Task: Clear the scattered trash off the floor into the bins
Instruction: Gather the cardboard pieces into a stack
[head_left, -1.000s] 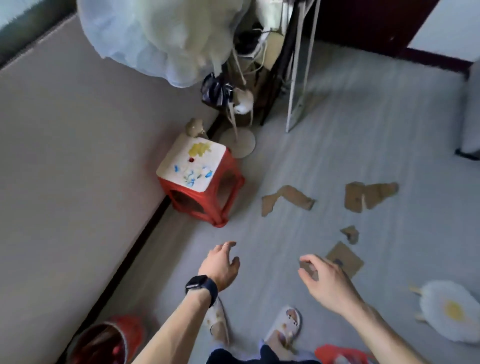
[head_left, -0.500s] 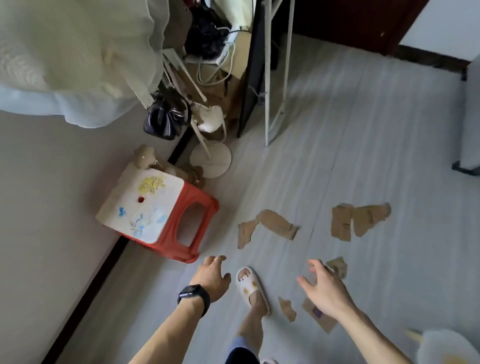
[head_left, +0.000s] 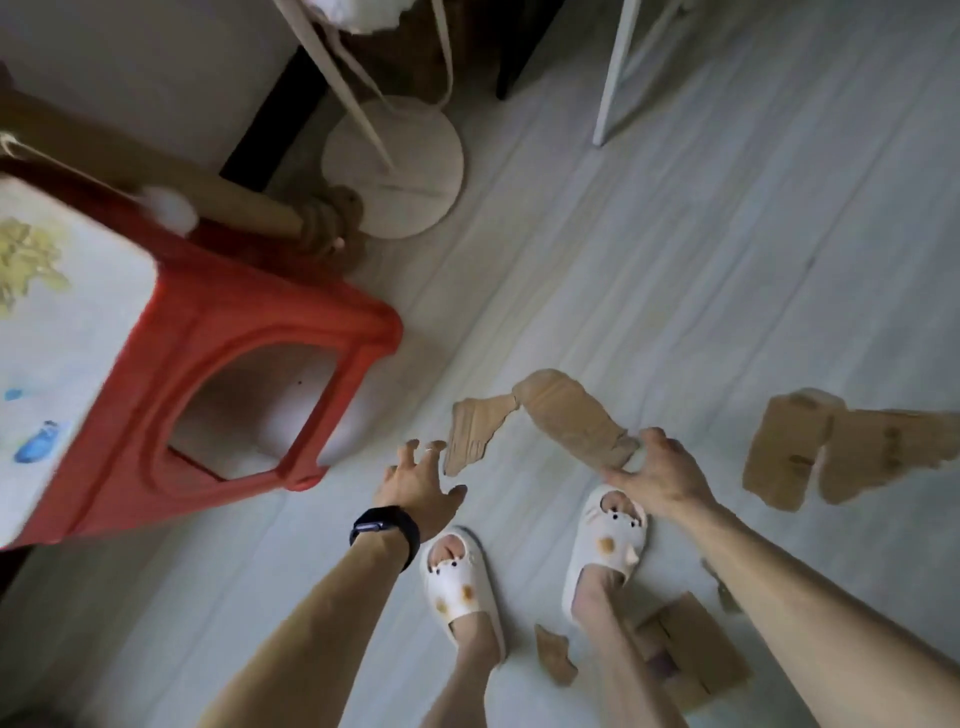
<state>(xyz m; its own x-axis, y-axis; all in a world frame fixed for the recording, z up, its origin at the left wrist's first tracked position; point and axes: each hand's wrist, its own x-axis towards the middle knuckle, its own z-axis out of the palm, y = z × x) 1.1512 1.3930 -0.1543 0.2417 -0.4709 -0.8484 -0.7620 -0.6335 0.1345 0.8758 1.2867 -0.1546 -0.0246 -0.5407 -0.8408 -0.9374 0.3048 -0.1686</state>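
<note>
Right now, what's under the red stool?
Through the side opening of the red stool, only pale floor shows; its patterned seat hides the rest.

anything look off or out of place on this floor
Yes: torn cardboard litters the floor. A long ragged strip lies ahead of the slippers, its end pinched by the right hand; a bigger torn piece lies to the right, and a flat piece plus a small scrap lie beside them. The left hand holds nothing.
</note>
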